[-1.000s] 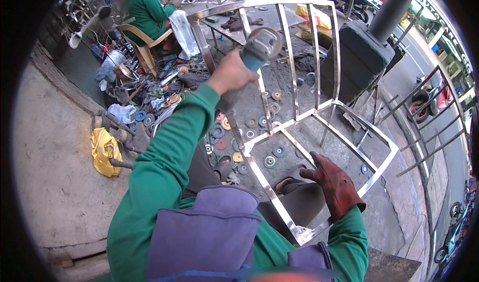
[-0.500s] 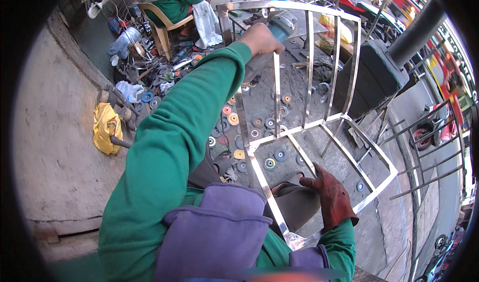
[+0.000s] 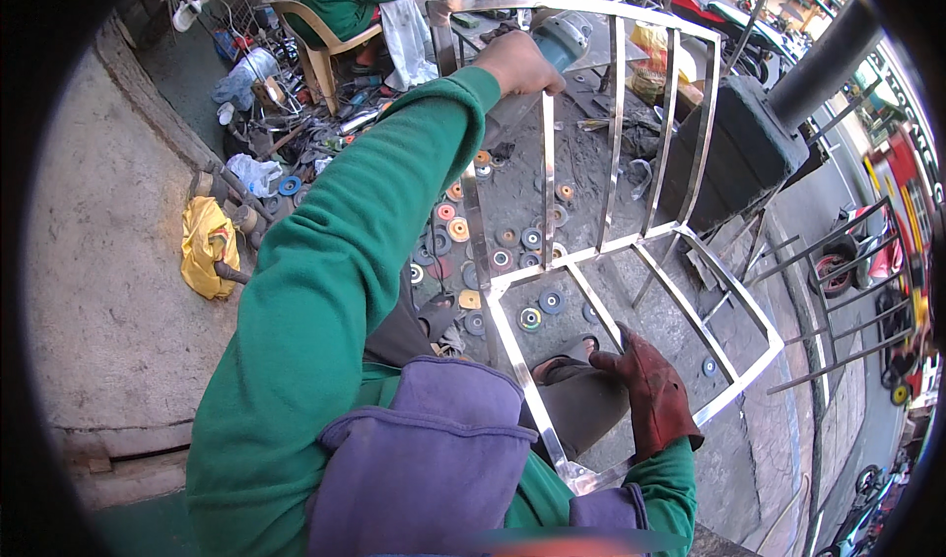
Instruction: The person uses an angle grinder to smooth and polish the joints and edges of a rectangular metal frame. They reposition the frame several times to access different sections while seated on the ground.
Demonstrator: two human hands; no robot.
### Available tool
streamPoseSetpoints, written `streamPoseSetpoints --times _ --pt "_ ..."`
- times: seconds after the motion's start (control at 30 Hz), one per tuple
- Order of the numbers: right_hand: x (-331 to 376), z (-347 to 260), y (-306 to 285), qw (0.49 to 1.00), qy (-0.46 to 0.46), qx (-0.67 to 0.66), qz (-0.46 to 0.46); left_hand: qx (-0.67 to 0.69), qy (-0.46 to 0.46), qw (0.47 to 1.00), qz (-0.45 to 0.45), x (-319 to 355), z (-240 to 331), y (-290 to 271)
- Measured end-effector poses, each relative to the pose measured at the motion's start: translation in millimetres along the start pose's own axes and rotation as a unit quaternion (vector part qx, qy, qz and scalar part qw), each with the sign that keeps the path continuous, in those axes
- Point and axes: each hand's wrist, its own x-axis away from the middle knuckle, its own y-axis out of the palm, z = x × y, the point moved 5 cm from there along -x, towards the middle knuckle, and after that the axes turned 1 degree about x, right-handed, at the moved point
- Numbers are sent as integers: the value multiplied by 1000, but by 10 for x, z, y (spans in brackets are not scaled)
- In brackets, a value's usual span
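Observation:
My bare left hand is closed around an angle grinder with a blue-teal body and grey head. It is up at the far end of a shiny metal frame, just under the frame's top bar. The grinder's disc is hidden from me. The frame is made of square tube with several slats and bends in the middle, one half rising away from me, the other near my legs. My right hand, in a red-brown leather glove, grips a slat of the near half; its fingertips are partly hidden.
Several grinding discs lie on the dark ground beneath the frame. A person in green sits on a plastic chair at far left, beside heaped scrap. A yellow cloth lies left; a black metal box and another frame stand right.
Both hands keep their grips, and the grinder stays near the frame's top bar with only a slight shift. The red and yellow vehicle at the right edge has moved.

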Motion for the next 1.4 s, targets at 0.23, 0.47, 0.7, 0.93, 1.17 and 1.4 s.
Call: streamPoseSetpoints --times 0.23,0.47,0.7,0.93,1.17,1.4 --pt "90 -84 -30 1000 -2 -3 1 -14 -5 1000 10 105 0 -76" --pt "127 -128 -31 1000 9 15 13 -56 18 998 6 131 9 -94" --pt "119 -96 -41 1000 8 -4 -7 -31 25 999 3 160 -19 -137" --pt "45 -31 -3 1000 -3 10 2 -44 25 999 5 167 -29 -142" --pt "49 -69 -19 1000 1 -13 -1 -38 43 998 -7 156 -44 -203" --pt "80 -75 -32 1000 17 -3 2 -37 44 998 -14 152 -47 -196"
